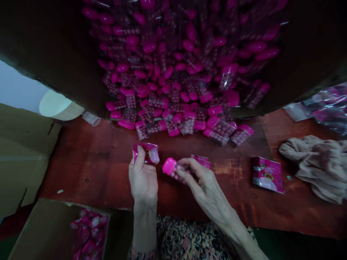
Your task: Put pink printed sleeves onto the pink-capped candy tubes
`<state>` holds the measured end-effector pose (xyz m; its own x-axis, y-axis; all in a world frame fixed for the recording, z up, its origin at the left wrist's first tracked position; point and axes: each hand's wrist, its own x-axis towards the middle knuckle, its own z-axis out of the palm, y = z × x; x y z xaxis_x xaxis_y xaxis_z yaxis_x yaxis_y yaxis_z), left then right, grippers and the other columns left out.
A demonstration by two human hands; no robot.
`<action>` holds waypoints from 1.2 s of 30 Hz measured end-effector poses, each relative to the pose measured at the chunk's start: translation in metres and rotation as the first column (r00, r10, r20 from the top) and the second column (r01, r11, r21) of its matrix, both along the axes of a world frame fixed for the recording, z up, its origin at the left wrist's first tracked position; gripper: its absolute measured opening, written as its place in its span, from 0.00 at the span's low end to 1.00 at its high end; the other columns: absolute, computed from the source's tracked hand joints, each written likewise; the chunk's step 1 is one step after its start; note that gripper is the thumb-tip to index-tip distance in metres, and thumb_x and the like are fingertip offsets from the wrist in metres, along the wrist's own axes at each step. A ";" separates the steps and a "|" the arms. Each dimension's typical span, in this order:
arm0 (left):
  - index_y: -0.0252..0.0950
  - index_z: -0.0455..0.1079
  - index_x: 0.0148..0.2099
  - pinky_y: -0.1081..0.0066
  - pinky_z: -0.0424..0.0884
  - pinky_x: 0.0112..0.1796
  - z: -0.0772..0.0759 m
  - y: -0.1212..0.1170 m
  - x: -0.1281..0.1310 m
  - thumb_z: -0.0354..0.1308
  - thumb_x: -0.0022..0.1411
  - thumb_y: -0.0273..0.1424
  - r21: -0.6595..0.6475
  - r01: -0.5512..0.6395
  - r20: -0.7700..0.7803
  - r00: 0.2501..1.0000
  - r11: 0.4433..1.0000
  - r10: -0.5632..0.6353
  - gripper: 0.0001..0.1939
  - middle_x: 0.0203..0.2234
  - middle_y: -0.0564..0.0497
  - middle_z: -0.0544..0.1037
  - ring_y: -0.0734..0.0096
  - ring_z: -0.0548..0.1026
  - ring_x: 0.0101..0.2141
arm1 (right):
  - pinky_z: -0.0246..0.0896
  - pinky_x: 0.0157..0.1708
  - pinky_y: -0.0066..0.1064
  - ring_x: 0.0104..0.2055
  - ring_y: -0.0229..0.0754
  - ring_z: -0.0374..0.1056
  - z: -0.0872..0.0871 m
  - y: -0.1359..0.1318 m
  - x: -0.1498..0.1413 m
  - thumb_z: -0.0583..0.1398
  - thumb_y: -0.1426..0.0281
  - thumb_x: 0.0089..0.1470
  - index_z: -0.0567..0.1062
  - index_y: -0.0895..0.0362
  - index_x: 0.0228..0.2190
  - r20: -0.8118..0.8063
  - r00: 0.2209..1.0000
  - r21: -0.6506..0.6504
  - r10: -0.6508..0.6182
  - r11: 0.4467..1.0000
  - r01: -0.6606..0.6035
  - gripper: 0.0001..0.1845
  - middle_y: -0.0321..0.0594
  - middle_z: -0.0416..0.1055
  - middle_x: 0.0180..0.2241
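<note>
Left hand point(143, 177) pinches a pink sachet point(145, 153), right hand point(202, 178) a pink-capped tube point(171, 169)

You face a reddish-brown wooden worktop point(105, 173), with dark cardboard carton walls point(46, 54) rising ahead. At your left lie a tan cardboard flap point(24, 155) and a pale wall point(18, 86), dimly lit.

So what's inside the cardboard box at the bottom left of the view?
Shiny pink packets lie heaped in the cardboard box; its flap and top layer hide anything beneath.
</note>
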<state>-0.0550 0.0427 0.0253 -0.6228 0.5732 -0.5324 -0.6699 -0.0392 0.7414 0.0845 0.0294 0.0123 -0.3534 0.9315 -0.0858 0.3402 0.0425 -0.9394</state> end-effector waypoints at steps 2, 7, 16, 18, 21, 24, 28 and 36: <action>0.35 0.70 0.27 0.77 0.67 0.27 0.003 0.004 0.001 0.63 0.52 0.32 0.022 0.058 0.002 0.998 0.998 -0.058 0.07 0.21 0.54 0.75 0.79 0.70 0.22 | 0.65 0.40 0.35 0.40 0.42 0.70 0.005 -0.008 0.000 0.53 0.68 0.59 0.69 0.55 0.42 0.021 0.997 0.054 0.069 0.996 -0.070 0.09 0.42 0.72 0.38; 0.36 0.63 0.21 0.80 0.48 0.11 0.007 -0.006 0.008 0.66 0.47 0.38 -0.132 0.229 -0.090 0.966 0.964 -0.242 0.16 0.09 0.61 0.61 0.86 0.54 0.09 | 0.66 0.31 0.29 0.33 0.40 0.68 0.015 -0.017 -0.005 0.50 0.75 0.59 0.70 0.56 0.39 -0.005 0.990 0.174 0.139 0.975 -0.136 0.10 0.41 0.70 0.33; 0.32 0.74 0.33 0.79 0.52 0.11 -0.001 -0.030 0.020 0.62 0.50 0.43 -0.155 0.298 0.018 0.954 0.942 -0.299 0.17 0.10 0.58 0.65 0.83 0.56 0.09 | 0.63 0.27 0.28 0.29 0.38 0.65 0.013 -0.023 -0.008 0.48 0.77 0.59 0.72 0.58 0.38 -0.019 0.977 0.136 0.214 0.968 -0.209 0.13 0.40 0.66 0.29; 0.31 0.74 0.32 0.78 0.61 0.15 0.001 -0.027 0.017 0.61 0.51 0.41 -0.103 0.314 0.038 0.949 0.944 -0.312 0.16 0.16 0.52 0.73 0.80 0.65 0.13 | 0.63 0.29 0.27 0.30 0.37 0.65 0.012 -0.021 -0.005 0.50 0.76 0.60 0.72 0.57 0.39 -0.065 0.974 0.109 0.216 0.972 -0.208 0.12 0.38 0.67 0.29; 0.32 0.74 0.31 0.73 0.70 0.25 0.006 -0.019 0.012 0.60 0.55 0.37 -0.026 0.318 0.127 0.941 0.948 -0.313 0.12 0.23 0.48 0.77 0.73 0.73 0.21 | 0.65 0.31 0.27 0.31 0.36 0.67 0.016 -0.014 0.003 0.53 0.72 0.59 0.73 0.53 0.39 -0.121 0.978 0.081 0.168 0.984 -0.159 0.10 0.36 0.69 0.30; 0.32 0.73 0.29 0.70 0.73 0.31 0.011 -0.011 0.007 0.56 0.59 0.33 -0.001 0.280 0.197 0.941 0.960 -0.275 0.11 0.24 0.45 0.78 0.71 0.75 0.26 | 0.66 0.30 0.26 0.30 0.36 0.69 0.022 -0.009 0.010 0.54 0.71 0.59 0.74 0.53 0.39 -0.138 0.990 0.076 -0.011 0.997 0.022 0.09 0.36 0.71 0.31; 0.32 0.73 0.27 0.70 0.72 0.31 0.011 -0.009 0.006 0.52 0.62 0.30 -0.011 0.251 0.225 0.944 0.968 -0.242 0.13 0.25 0.43 0.79 0.70 0.76 0.27 | 0.66 0.34 0.32 0.36 0.41 0.69 0.024 -0.010 0.009 0.55 0.73 0.57 0.73 0.55 0.40 -0.100 0.954 0.147 -0.283 0.944 0.295 0.10 0.41 0.72 0.36; 0.32 0.74 0.32 0.71 0.70 0.38 0.007 -0.015 0.025 0.54 0.61 0.33 0.093 0.220 0.219 0.947 0.971 -0.236 0.11 0.29 0.48 0.79 0.73 0.75 0.30 | 0.62 0.18 0.25 0.18 0.29 0.61 0.009 -0.013 -0.010 0.55 0.74 0.57 0.72 0.56 0.43 -0.209 0.900 0.117 -0.382 0.904 0.411 0.12 0.38 0.68 0.34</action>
<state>-0.0303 0.0277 0.0326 -0.3389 0.7246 -0.6000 -0.8166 0.0903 0.5702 0.0746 0.0166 0.0218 0.0522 0.9937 0.0989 0.1884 0.0875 -0.9782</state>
